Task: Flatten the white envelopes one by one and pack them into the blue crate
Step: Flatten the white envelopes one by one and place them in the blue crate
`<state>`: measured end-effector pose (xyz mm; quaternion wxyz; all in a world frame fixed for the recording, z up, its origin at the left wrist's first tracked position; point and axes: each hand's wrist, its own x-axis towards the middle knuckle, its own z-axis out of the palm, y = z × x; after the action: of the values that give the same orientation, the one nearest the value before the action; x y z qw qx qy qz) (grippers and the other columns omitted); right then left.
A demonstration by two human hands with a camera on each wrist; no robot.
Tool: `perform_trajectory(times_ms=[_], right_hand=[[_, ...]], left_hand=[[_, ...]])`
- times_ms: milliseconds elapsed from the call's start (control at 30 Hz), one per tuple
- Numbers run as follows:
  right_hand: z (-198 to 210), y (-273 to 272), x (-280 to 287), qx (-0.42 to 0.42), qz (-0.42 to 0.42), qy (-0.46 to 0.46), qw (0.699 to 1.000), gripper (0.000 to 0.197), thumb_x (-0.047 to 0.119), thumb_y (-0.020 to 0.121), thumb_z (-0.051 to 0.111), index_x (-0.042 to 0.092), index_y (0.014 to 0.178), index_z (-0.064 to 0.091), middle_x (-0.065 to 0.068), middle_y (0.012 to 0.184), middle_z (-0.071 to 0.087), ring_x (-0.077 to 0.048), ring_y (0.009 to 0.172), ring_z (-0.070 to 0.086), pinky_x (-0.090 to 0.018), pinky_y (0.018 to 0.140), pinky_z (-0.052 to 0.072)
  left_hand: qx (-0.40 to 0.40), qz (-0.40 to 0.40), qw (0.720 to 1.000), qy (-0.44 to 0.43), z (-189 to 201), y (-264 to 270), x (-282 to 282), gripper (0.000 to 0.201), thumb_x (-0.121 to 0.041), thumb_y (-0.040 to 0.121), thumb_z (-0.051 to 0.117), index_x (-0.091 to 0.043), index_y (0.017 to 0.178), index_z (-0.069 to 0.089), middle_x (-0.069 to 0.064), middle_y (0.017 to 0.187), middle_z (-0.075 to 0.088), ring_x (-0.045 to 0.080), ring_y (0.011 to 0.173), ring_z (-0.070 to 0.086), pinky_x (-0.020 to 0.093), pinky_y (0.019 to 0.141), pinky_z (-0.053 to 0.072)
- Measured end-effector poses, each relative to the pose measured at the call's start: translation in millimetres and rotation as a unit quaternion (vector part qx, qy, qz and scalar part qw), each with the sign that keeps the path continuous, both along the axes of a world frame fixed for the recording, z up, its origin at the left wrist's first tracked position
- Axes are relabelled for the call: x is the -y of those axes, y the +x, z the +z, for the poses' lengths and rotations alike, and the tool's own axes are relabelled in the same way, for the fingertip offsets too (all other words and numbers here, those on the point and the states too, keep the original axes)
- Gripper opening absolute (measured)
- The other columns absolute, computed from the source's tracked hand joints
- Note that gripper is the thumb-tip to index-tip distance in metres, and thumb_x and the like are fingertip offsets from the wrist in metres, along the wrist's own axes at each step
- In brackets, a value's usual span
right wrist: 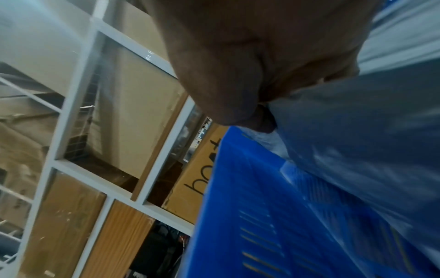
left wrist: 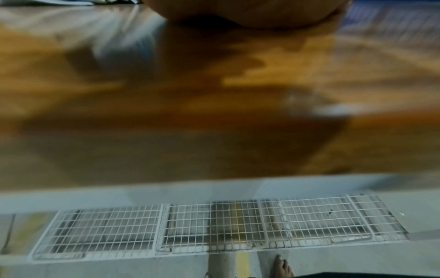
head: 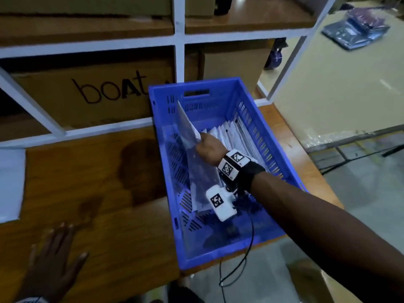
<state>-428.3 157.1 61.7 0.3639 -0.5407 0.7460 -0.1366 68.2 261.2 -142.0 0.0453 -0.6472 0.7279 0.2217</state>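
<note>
One envelope (head: 192, 149) in right hand (head: 208, 148); head view shows crate (head: 284, 162).

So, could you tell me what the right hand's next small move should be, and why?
Probably lower and release. The right hand grips a white envelope tilted inside the blue plastic crate, beside the row of packed white envelopes; the left hand rests open on the wooden table.

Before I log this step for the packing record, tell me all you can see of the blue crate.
The blue crate is a rectangular plastic bin with slotted walls and floor and a handle cutout in its far end. It stands open-topped on the wooden table, in front of the shelving. White envelopes lean in a row along its right side; the right hand reaches in, holding another envelope.
</note>
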Motion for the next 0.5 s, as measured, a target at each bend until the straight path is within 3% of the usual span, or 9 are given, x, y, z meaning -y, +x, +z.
perform_trajectory(times_ms=[67, 133, 267, 300, 367, 433, 500], right_hand=[[-16.1, -0.8, 1.3, -0.007, -0.013, 0.03, 0.999, 0.036, 0.018, 0.096, 0.049, -0.003, 0.124, 0.055, -0.026, 0.129, 0.059, -0.038, 0.118, 0.057, -0.03, 0.079, 0.037], [-30.0, 0.7, 0.9, -0.019, -0.021, 0.051, 0.998, 0.033, 0.014, 0.099, 0.047, -0.005, 0.126, 0.052, -0.026, 0.131, 0.057, -0.039, 0.12, 0.055, -0.033, 0.086, 0.042], [-45.6, 3.4, -4.4, -0.044, -0.003, 0.05, 0.998, 0.031, 0.017, 0.091, 0.061, 0.0, 0.115, 0.05, -0.024, 0.121, 0.06, -0.041, 0.111, 0.06, -0.032, 0.071, 0.039], [-47.1, 3.6, -5.2, -0.05, 0.006, 0.044, 0.998, 0.036, 0.017, 0.088, 0.065, 0.002, 0.116, 0.048, -0.024, 0.119, 0.06, -0.041, 0.108, 0.061, -0.032, 0.069, 0.039], [-48.9, 4.4, -5.9, -0.075, 0.034, 0.025, 0.996, 0.058, 0.013, 0.084, 0.069, 0.002, 0.133, 0.04, -0.025, 0.12, 0.059, -0.043, 0.106, 0.062, -0.034, 0.069, 0.04], [-50.9, 6.4, -6.4, -0.108, 0.075, 0.008, 0.991, 0.088, 0.009, 0.083, 0.071, 0.005, 0.153, 0.017, -0.026, 0.124, 0.055, -0.044, 0.106, 0.061, -0.038, 0.071, 0.042], [-54.3, 9.1, -8.0, -0.144, 0.114, 0.0, 0.983, 0.103, 0.007, 0.083, 0.072, 0.013, 0.158, 0.002, -0.024, 0.132, 0.045, -0.045, 0.101, 0.061, -0.04, 0.067, 0.042]], left_hand=[[0.041, 0.004, 0.999, -0.01, 3.0, -4.7, 6.8, 0.093, -0.087, 0.083, 0.024, -0.043, 0.162, 0.005, -0.018, 0.169, 0.001, 0.017, 0.157, 0.005, 0.055, 0.122, 0.005], [0.016, 0.002, 1.0, -0.001, -2.2, -5.4, -2.8, 0.093, -0.087, 0.083, 0.024, -0.04, 0.162, 0.011, -0.016, 0.17, 0.005, 0.018, 0.157, 0.006, 0.05, 0.123, 0.0], [0.011, 0.003, 1.0, -0.018, -8.5, -1.4, 1.3, 0.094, -0.088, 0.084, 0.025, -0.038, 0.163, 0.013, -0.013, 0.17, 0.006, 0.023, 0.158, 0.007, 0.045, 0.122, -0.009], [0.013, 0.005, 1.0, -0.02, -7.9, -2.5, 1.5, 0.095, -0.088, 0.084, 0.024, -0.037, 0.163, 0.012, -0.012, 0.17, 0.006, 0.023, 0.158, 0.007, 0.04, 0.121, -0.014], [0.011, -0.003, 1.0, -0.012, -9.1, -1.8, -0.3, 0.095, -0.089, 0.084, 0.023, -0.037, 0.163, 0.012, -0.012, 0.171, 0.004, 0.023, 0.158, 0.005, 0.036, 0.118, -0.019], [0.002, -0.003, 1.0, -0.015, -11.7, -0.7, -1.4, 0.093, -0.088, 0.084, 0.024, -0.039, 0.162, 0.013, -0.012, 0.171, 0.005, 0.022, 0.158, 0.003, 0.041, 0.12, -0.016], [-0.006, 0.002, 1.0, -0.018, -13.1, -0.5, -1.3, 0.093, -0.087, 0.084, 0.026, -0.039, 0.162, 0.014, -0.011, 0.171, 0.006, 0.022, 0.158, 0.003, 0.043, 0.121, -0.015]])
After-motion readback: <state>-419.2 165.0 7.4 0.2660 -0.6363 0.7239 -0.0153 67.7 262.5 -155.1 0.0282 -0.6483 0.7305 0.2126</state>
